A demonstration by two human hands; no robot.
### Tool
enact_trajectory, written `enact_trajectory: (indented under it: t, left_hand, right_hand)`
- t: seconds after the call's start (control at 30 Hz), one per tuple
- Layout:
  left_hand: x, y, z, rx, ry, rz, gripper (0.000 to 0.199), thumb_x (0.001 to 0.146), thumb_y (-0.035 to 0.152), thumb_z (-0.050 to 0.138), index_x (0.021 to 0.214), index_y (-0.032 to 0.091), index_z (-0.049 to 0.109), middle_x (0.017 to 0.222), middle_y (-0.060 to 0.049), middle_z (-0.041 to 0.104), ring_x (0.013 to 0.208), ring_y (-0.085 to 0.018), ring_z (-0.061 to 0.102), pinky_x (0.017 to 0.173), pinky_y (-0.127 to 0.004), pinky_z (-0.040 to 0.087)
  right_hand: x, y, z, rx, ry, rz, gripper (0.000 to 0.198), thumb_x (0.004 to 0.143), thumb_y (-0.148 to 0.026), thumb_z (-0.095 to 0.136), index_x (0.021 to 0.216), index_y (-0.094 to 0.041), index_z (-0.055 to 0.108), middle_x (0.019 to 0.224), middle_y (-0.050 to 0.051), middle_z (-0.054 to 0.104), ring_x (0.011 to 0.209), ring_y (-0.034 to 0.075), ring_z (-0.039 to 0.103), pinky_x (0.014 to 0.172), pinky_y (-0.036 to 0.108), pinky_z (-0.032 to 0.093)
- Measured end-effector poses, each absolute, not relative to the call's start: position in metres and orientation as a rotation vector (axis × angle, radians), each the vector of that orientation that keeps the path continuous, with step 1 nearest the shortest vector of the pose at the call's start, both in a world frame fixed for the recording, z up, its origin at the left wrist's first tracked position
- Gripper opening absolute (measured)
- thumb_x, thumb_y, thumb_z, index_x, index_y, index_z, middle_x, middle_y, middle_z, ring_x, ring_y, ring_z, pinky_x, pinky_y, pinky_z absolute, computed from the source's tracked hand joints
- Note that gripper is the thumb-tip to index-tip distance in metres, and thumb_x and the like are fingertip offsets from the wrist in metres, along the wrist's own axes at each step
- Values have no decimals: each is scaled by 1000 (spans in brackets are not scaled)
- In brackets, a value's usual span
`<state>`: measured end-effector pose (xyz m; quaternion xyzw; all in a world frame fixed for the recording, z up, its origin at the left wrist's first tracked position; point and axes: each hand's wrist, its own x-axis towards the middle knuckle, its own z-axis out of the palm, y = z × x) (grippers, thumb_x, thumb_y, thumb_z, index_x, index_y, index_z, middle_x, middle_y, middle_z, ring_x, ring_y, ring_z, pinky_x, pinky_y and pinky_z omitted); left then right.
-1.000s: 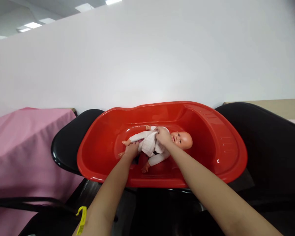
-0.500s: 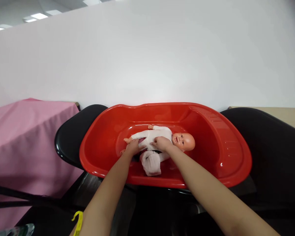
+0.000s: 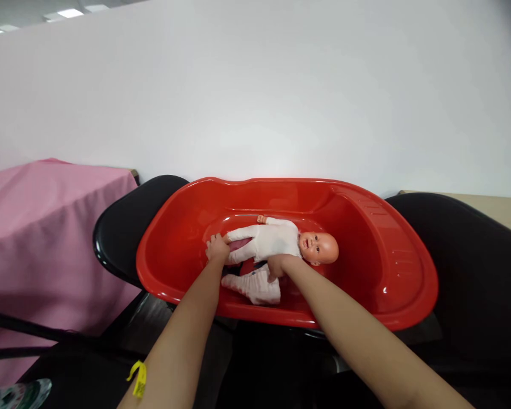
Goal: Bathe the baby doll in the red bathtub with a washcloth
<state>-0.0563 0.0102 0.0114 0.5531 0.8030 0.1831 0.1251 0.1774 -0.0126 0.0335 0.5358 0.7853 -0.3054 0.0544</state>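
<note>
A baby doll (image 3: 276, 238) with a white cloth body lies on its back in a red baby bathtub (image 3: 392, 255), head to the right and feet to the left. At the feet, my left hand (image 3: 217, 248) is closed around the doll's lower leg or foot, which it largely covers. My right hand (image 3: 280, 266) is beside the doll's near side, fingers curled on the upper edge of a white garment (image 3: 258, 287). That garment lies crumpled along the tub's near wall. The doll's near arm is hidden.
Black chair-like surfaces flank the tub on the left (image 3: 128, 227) and right (image 3: 464, 255). A pink cloth (image 3: 55, 227) drapes over something at far left. Behind the tub rises a white wall (image 3: 259, 102). Part of a bottle (image 3: 25, 393) shows at bottom left.
My left hand has moved left from the doll's thighs to its feet. My right hand has dropped from the belly to the white garment, which now stretches farther left.
</note>
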Motion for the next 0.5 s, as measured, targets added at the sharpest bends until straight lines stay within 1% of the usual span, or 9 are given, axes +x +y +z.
enact_trajectory:
  t: [0.07,0.1,0.2,0.23,0.27,0.33,0.4,0.43,0.5]
  left_hand:
    - [-58,8,10,1630,2326,438,58,89,57,62,133,20,55,141,-20,56,131,-38,52,104,-47,45]
    - [-58,8,9,1624,2332,390,60,88,58,62,134,20,56,143,-20,55,132,-38,51,104,-48,45]
    - [-59,8,6,1571,2336,253,50,94,54,52,131,20,61,145,-20,53,132,-38,52,104,-49,45]
    - [-60,9,4,1560,2326,214,48,94,52,52,129,21,63,146,-20,53,133,-38,51,104,-49,45]
    - [-61,10,3,1557,2312,181,48,93,52,54,128,21,64,146,-20,53,134,-39,50,104,-50,45]
    - [-63,12,1,1562,2287,142,52,88,54,62,128,21,66,146,-20,55,136,-40,49,104,-50,44]
    - [-65,13,1,1578,2262,116,56,83,57,67,127,23,68,144,-19,58,136,-41,50,104,-49,44]
    - [-66,12,3,1590,2254,113,56,82,59,67,125,23,69,141,-19,61,135,-40,51,104,-48,45]
    - [-68,11,10,1615,2248,141,55,82,61,67,121,22,70,135,-20,65,131,-41,55,101,-48,46]
  right_hand:
    - [177,-13,39,1620,2420,-1072,30,49,-14,88,51,-20,58,49,-2,54,64,21,61,73,34,49]
    - [176,-14,44,1622,2459,-1138,27,53,-14,85,52,-20,58,49,-3,52,61,18,57,70,33,47]
    - [174,-16,62,1641,2591,-1318,14,73,-27,72,68,-19,62,60,-3,57,60,15,52,65,30,42]
    - [173,-16,68,1645,2629,-1416,15,79,-32,68,74,-20,63,66,-2,60,62,15,52,64,29,42]
    - [172,-17,74,1640,2653,-1581,18,83,-38,64,80,-20,64,73,0,64,65,15,55,66,30,44]
    - [172,-19,86,1607,2589,-2137,29,87,-49,62,90,-20,65,88,3,70,78,19,62,74,32,49]
    - [172,-21,97,1530,2302,-2806,39,83,-57,68,96,-21,65,95,6,72,90,23,65,84,36,51]
    - [173,-22,102,1498,2109,-3070,42,81,-59,71,97,-21,65,95,7,72,93,25,65,86,38,51]
    - [175,-23,109,1527,1867,-3308,44,78,-61,74,95,-22,64,90,7,71,93,27,65,87,39,51]
